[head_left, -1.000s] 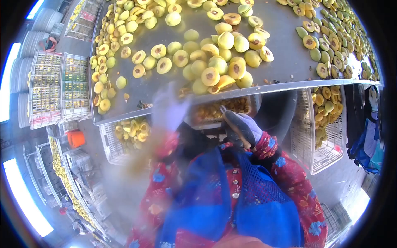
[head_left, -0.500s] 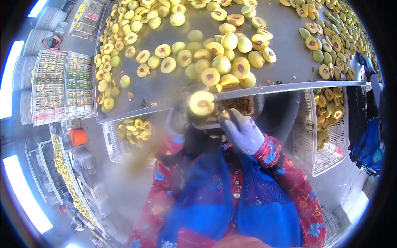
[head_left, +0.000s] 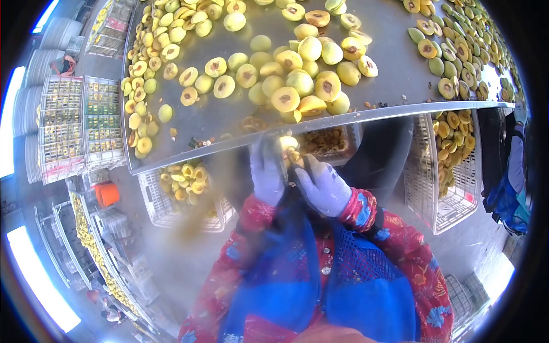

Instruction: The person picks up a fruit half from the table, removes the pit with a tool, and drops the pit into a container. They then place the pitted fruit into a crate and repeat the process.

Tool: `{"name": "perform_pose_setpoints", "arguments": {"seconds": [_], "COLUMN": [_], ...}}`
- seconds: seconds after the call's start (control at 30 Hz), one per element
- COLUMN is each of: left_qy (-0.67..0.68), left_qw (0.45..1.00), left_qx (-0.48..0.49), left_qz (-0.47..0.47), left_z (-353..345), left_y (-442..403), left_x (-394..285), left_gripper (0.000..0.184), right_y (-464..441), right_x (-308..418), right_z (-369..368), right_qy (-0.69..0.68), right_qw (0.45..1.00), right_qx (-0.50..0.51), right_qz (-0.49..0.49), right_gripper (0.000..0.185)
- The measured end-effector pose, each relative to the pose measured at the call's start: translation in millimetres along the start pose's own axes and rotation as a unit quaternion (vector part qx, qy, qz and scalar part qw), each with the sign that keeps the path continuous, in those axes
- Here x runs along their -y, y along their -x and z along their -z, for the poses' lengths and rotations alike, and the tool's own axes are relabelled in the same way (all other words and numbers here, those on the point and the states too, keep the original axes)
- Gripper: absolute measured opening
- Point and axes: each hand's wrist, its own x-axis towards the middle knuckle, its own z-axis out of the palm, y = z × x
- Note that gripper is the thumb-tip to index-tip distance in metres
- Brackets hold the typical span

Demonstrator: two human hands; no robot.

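Both my hands wear pale lilac gloves with dark fingers and meet just below the table's front edge. My left hand (head_left: 266, 171) is closed around a yellow peach half (head_left: 287, 141), held in front of my chest. Against its near side my right hand (head_left: 323, 186) is closed, fingertips touching the fruit. A brownish lump (head_left: 294, 155), perhaps pit or flesh, shows between the hands; whatever else the right fingers grip is hidden. Beyond them, cut peaches (head_left: 300, 83) lie piled on the metal table (head_left: 189, 131), several with brown pits showing.
Below the table edge, a crate (head_left: 326, 143) holds brownish scraps. White crates with peach halves stand at left (head_left: 154, 203) and right (head_left: 420, 177). Stacked crates (head_left: 60, 128) and an orange bucket (head_left: 106, 194) are further left. A co-worker's sleeve (head_left: 516, 163) shows at far right.
My hands have come together; the right now touches the peach half, which has dropped slightly toward me and tilted. The left glove shows more clearly. The co-worker's arm at right has drawn back from the pile.
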Motion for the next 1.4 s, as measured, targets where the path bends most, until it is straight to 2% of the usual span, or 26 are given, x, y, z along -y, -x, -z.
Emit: {"name": "perform_pose_setpoints", "arguments": {"seconds": [0.03, 0.1, 0.13, 0.17, 0.2, 0.27, 0.33, 0.37, 0.4, 0.43, 0.5, 0.53, 0.63, 0.67, 0.73, 0.77, 0.83, 0.9, 0.93, 1.0, 1.1, 1.13, 1.23, 1.27, 1.37, 1.4], "left_qy": [-0.034, -0.003, 0.061, 0.086, 0.110, 0.152, 0.186, 0.202, 0.143, 0.082, -0.040, -0.034, 0.017, -0.013, -0.037, -0.031, -0.063, -0.138, -0.172, -0.061, 0.027, 0.111, -0.041, -0.031, -0.048, -0.088], "left_qw": [0.999, 0.998, 0.989, 0.982, 0.974, 0.954, 0.948, 0.944, 0.970, 0.979, 0.968, 0.970, 0.985, 0.990, 0.993, 0.992, 0.992, 0.980, 0.967, 0.988, 0.990, 0.978, 0.970, 0.976, 0.987, 0.984], "left_qx": [0.008, 0.027, 0.037, 0.058, 0.078, 0.117, 0.135, 0.145, 0.167, 0.184, 0.176, 0.166, 0.150, 0.128, 0.114, 0.123, 0.107, 0.054, 0.039, 0.071, 0.122, 0.172, 0.220, 0.200, 0.137, 0.117], "left_qz": [-0.004, 0.061, 0.128, 0.156, 0.185, 0.229, 0.221, 0.218, 0.102, 0.011, -0.174, -0.177, -0.087, -0.063, -0.005, 0.029, -0.003, -0.134, -0.183, -0.126, -0.062, 0.045, -0.090, -0.075, -0.071, -0.099], "left_z": [-1, -2, -2, 0, 2, 10, 15, 18, 25, 31, 42, 43, 31, 31, 30, 28, 23, 16, 14, 3, 20, 20, 23, 20, 15, 15], "left_y": [1, -1, -6, -10, -14, -22, -36, -43, -47, -49, -53, -56, -42, -39, -37, -33, -27, -21, -14, 10, -27, -30, -33, -28, -22, -25], "left_x": [1, -1, -4, -10, -17, -20, -33, -39, -49, -51, -55, -65, -56, -59, -64, -58, -51, -46, -36, -1, -59, -61, -43, -31, -21, -29], "left_gripper": [0.046, 0.047, 0.046, 0.042, 0.039, 0.035, 0.050, 0.059, 0.065, 0.070, 0.080, 0.080, 0.067, 0.053, 0.039, 0.040, 0.042, 0.044, 0.047, 0.058, 0.057, 0.047, 0.041, 0.043, 0.047, 0.048], "right_y": [-2, -8, -14, -18, -19, -11, -7, -6, -5, -2, -1, 0, 1, 1, 1, 2, 3, 2, 0, -5, -16, -10, 2, 3, 6, 5], "right_x": [-4, -1, 10, 18, 21, 4, -6, -8, -9, -4, 11, 11, 11, 11, 9, 7, 1, -6, -5, 3, 22, 7, -3, -1, 5, 6], "right_z": [4, 11, 19, 26, 28, 20, 16, 17, 16, 16, 18, 17, 12, 11, 8, 5, 0, -3, -1, 8, 27, 15, 3, 5, -3, -3], "right_qy": [0.001, -0.110, -0.219, -0.320, -0.288, -0.103, 0.042, 0.088, 0.134, 0.062, -0.082, -0.068, -0.037, -0.034, -0.034, -0.037, -0.044, -0.052, -0.088, -0.172, -0.328, -0.277, -0.108, 0.035, -0.022, -0.028], "right_qw": [0.999, 0.989, 0.946, 0.871, 0.885, 0.989, 0.996, 0.990, 0.980, 0.997, 0.988, 0.989, 0.994, 0.994, 0.996, 0.997, 0.997, 0.995, 0.991, 0.970, 0.878, 0.921, 0.982, 0.999, 0.993, 0.992], "right_qx": [0.016, 0.072, 0.108, 0.139, 0.129, 0.033, -0.021, -0.024, -0.027, -0.012, 0.019, 0.016, 0.005, 0.001, -0.012, -0.021, -0.017, 0.011, 0.025, 0.057, 0.100, 0.063, 0.015, -0.011, -0.011, -0.011], "right_qz": [0.036, -0.072, -0.213, -0.347, -0.343, -0.098, 0.070, 0.108, 0.145, 0.051, -0.133, -0.127, -0.107, -0.101, -0.080, -0.066, -0.062, -0.081, -0.098, -0.159, -0.334, -0.267, -0.157, 0.011, -0.116, -0.124], "right_gripper": [0.022, 0.020, 0.019, 0.018, 0.016, 0.017, 0.018, 0.019, 0.020, 0.020, 0.021, 0.020, 0.020, 0.020, 0.020, 0.020, 0.020, 0.020, 0.022, 0.024, 0.027, 0.028, 0.027, 0.028, 0.026, 0.026]}}
